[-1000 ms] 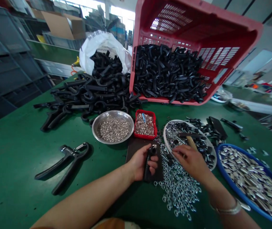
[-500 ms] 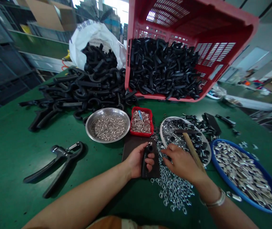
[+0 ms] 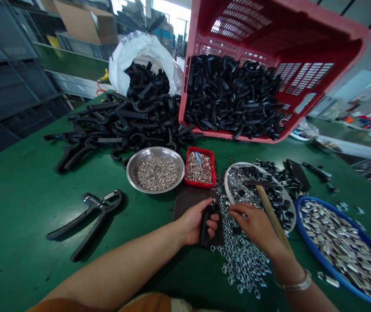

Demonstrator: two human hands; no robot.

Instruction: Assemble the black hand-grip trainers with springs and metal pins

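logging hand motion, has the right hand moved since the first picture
Yes: the right hand has shifted slightly left and nearer the camera, relative to the white dish.

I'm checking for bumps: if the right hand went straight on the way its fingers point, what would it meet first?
Probably the black handle in the left hand, though the right hand might pass above, as depth is unclear.

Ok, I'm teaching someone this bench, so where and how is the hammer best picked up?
Probably by the middle of the hammer's wooden handle, coming from above and the right. The handle is straight and exposed, slanting toward the person, while the dark head lies over loose parts in the white tray. The right forearm crowds the handle's near end.
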